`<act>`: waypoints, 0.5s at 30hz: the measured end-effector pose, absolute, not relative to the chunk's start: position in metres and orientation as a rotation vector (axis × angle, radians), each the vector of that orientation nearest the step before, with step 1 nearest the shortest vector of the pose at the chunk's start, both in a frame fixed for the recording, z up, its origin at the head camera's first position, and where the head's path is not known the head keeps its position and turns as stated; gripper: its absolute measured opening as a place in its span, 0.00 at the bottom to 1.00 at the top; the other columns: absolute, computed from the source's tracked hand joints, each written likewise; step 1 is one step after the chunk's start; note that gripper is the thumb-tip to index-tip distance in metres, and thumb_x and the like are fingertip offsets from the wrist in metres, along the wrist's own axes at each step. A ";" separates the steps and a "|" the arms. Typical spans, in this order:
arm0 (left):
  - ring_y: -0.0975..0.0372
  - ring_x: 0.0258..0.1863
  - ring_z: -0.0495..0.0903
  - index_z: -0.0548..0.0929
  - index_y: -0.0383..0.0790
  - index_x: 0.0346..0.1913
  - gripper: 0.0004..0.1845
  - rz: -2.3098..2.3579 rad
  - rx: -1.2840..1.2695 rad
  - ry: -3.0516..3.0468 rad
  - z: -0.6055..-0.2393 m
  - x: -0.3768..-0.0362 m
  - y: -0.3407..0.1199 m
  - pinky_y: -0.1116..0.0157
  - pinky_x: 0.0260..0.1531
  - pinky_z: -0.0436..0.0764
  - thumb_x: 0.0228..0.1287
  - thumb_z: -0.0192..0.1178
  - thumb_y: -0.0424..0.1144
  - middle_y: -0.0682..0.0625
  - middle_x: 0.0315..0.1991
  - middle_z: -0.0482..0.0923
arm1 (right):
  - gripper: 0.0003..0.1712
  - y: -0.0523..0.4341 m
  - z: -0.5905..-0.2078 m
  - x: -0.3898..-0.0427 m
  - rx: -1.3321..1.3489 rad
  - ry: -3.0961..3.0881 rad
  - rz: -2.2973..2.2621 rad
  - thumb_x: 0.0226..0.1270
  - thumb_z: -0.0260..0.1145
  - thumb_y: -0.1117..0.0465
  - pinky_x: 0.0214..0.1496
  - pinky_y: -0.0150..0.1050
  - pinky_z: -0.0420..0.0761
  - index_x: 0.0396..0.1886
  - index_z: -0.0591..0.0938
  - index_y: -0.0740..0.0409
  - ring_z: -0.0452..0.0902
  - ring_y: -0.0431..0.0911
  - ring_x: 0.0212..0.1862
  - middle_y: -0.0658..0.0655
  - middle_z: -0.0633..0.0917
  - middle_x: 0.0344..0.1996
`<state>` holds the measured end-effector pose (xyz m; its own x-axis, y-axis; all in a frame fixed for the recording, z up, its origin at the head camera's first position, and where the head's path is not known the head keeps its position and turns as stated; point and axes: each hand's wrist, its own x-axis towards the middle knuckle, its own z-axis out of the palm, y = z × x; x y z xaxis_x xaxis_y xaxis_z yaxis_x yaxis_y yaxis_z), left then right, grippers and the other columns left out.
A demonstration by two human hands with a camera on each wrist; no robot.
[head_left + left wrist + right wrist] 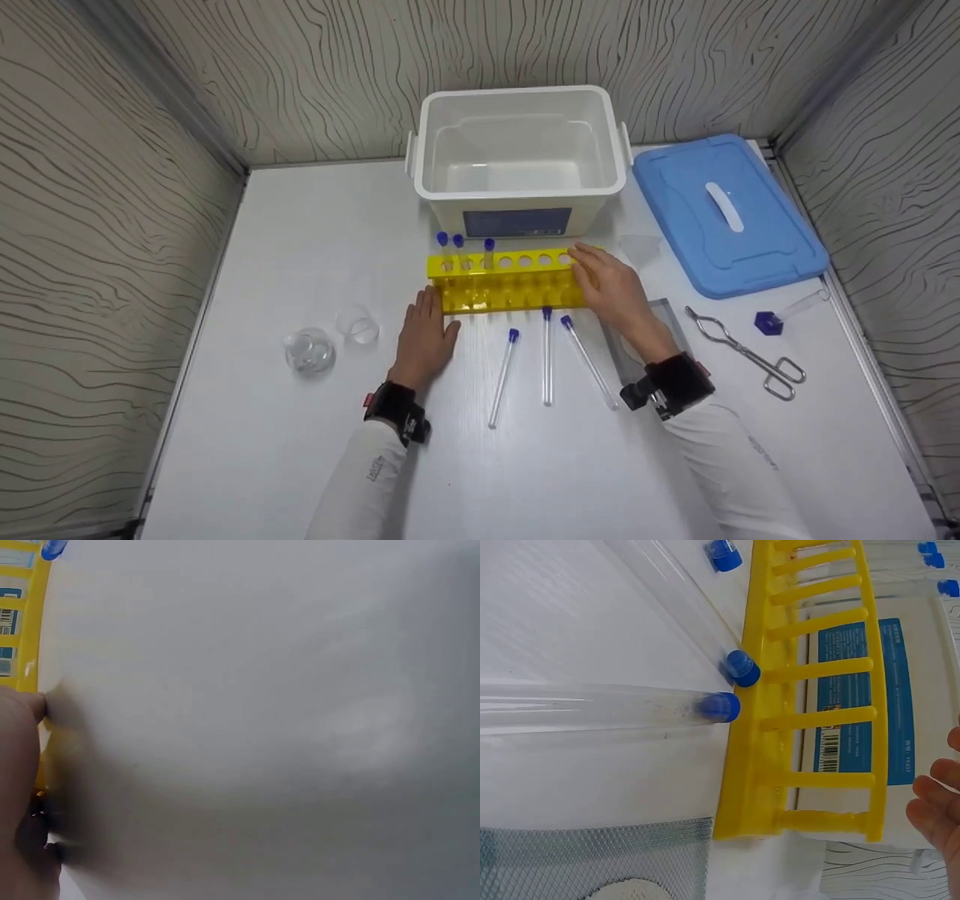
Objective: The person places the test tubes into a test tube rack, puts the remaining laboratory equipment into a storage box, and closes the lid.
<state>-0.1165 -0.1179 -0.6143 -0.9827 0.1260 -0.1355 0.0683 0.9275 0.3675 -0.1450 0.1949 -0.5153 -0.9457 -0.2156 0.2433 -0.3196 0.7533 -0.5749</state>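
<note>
A yellow test tube rack [517,302] stands close in front of the white bin, with three blue-capped test tubes [489,246] upright at its left end. My left hand [426,336] lies at the rack's left end, fingers extended and thumb spread; in the left wrist view its fingertips meet the yellow frame [30,630]. Over the rack's right end reaches my right hand [616,291], its fingers extended and loosely bent. The right wrist view shows those fingers [937,799] beyond the rack [817,720]. Three more capped test tubes [504,379] lie on the table before the rack.
Behind the rack is the white bin [517,196], uncovered; its blue lid [682,217] lies to the right. A funnel [640,247], wire gauze [555,862], crucible tongs [742,349] and a blue-based cylinder [769,323] are at right. A flask [309,352] and beaker [361,328] stand at left.
</note>
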 end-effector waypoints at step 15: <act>0.50 0.81 0.46 0.48 0.33 0.79 0.39 0.556 0.163 2.940 -0.613 -0.116 -0.118 0.52 0.81 0.49 0.76 0.44 0.54 0.40 0.81 0.45 | 0.21 0.197 -0.544 -0.107 0.410 -3.087 0.713 0.69 0.65 0.51 0.49 0.50 0.87 0.55 0.84 0.58 0.86 0.54 0.44 0.60 0.89 0.47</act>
